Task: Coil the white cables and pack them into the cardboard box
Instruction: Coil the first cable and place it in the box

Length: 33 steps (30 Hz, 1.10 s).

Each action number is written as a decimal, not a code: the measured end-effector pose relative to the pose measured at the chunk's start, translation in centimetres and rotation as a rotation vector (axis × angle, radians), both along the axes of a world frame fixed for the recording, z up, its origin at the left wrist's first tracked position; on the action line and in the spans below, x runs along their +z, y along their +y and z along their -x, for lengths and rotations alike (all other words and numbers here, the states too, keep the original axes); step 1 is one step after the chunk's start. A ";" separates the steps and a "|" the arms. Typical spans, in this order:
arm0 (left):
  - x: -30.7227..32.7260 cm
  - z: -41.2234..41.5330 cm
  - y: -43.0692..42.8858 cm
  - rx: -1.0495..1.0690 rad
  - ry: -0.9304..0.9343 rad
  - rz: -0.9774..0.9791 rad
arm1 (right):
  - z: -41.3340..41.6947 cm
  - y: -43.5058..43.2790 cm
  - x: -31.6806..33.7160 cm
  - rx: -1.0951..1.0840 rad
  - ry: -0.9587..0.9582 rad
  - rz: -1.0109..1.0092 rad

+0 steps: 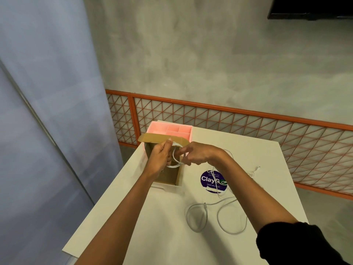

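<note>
Head view: left hand [159, 159] is pinching the coil [176, 156], right hand [198, 154] is pinching the strand it's feeding — both over the open box [168, 175] at the tabletop's far-left corner. Loose cable [215, 215] is lying mid-tabletop. Best keep loops equal, tension light — untwist before each wrap.

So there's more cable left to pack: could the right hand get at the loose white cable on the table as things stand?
Probably not right away: the right hand is busy on the coil over the cardboard box. The loose cable lies unobstructed below that forearm.
</note>
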<state>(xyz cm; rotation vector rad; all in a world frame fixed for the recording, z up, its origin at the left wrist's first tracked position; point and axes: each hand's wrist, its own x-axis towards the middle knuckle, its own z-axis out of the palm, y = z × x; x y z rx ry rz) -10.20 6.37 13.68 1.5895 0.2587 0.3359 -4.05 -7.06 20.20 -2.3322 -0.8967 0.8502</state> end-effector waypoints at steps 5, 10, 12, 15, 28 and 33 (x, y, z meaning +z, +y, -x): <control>-1.0 0.1 0.1 -0.017 -0.008 -0.078 | -0.7 -0.3 0.5 0.055 0.057 -0.062; -0.5 0.4 0.2 -0.063 -0.024 0.035 | -2.0 -1.2 0.2 -0.107 0.522 -0.390; -0.7 0.3 0.2 -0.091 -0.030 0.085 | -2.1 -1.5 0.4 -0.177 0.743 -0.516; -1.0 0.5 0.2 -0.142 -0.014 0.171 | -2.0 -2.4 1.1 -0.237 0.899 -0.634; -1.1 1.2 1.8 -0.323 0.092 0.096 | -2.9 -3.7 0.2 -0.475 0.938 -0.741; -0.6 1.4 0.3 -0.178 0.047 0.069 | -3.3 -3.4 0.2 -0.513 0.792 -0.720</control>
